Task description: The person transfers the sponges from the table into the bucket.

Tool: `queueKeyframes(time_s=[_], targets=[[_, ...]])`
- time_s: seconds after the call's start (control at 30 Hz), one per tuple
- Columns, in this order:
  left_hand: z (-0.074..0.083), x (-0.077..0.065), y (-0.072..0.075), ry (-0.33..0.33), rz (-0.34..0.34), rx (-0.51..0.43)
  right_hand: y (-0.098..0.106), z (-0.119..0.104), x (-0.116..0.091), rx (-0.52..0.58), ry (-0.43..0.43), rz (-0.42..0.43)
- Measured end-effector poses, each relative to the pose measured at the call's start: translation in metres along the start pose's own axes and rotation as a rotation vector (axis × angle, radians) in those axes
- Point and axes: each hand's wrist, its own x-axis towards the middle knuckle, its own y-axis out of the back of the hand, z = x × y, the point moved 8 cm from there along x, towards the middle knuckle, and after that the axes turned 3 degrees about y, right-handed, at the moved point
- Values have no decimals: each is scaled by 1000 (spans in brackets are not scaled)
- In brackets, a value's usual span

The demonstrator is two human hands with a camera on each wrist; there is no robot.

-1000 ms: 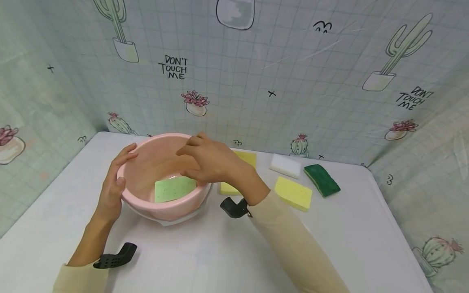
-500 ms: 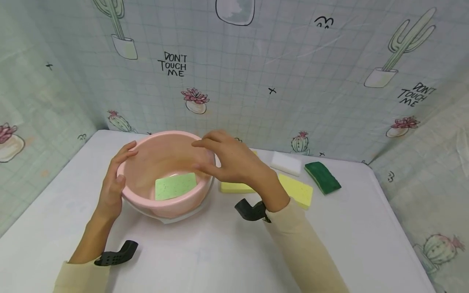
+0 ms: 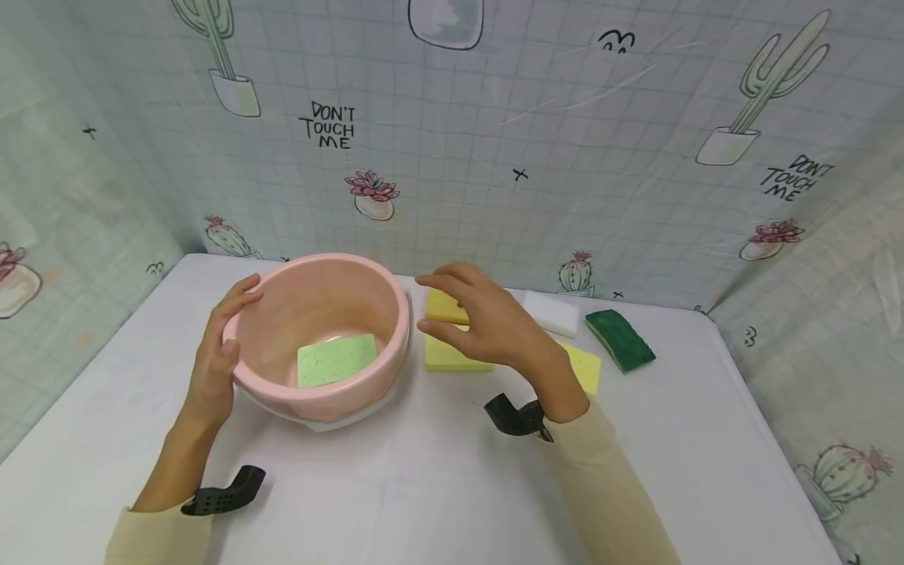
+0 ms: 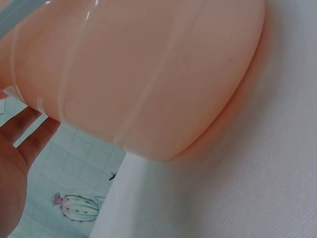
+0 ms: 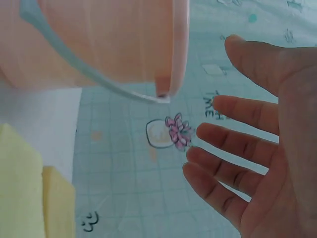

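Observation:
A pink bucket [image 3: 321, 302] with a pale handle [image 3: 346, 420] stands on the white table. Inside, at the bottom, lies a light green sponge [image 3: 336, 361]. My left hand [image 3: 215, 369] holds the bucket's left side, its fingertips and thumb at the rim; in the left wrist view two fingers [image 4: 38, 139] lie against the outer wall. To the right of the bucket my right hand [image 3: 490, 322] is in the air, holding nothing, thumb and fingers spread apart. Below it in the head view are two yellow sponges, a farther one [image 3: 443, 306] and a nearer one [image 3: 455, 359].
Farther right on the table [image 3: 438, 486] lie a white sponge [image 3: 554, 314], another yellow sponge [image 3: 585, 367] partly hidden by my right wrist, and a dark green scouring sponge [image 3: 620, 340]. A printed curtain [image 3: 459, 118] rises behind the table and along its sides.
My right hand has moved right, from over the bucket's inside to beyond its right rim. Two yellow sponges show more fully beside the bucket. My left hand and the green sponge have stayed put.

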Motion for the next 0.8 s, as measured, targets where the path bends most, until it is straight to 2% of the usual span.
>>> queueKeyframes(time_s=[0.17,0.33,0.53,0.8], targets=[[-3,0,0,24,2,-7,-7,19,-15,59,-69,21],[-3,-1,0,6,0,-4,-16,36,-28,55,-120,27],[-1,-1,0,1,4,-2,-23,50,-43,50,-146,41],[-1,-1,0,6,5,8,-40,71,-60,163,-178,84]])
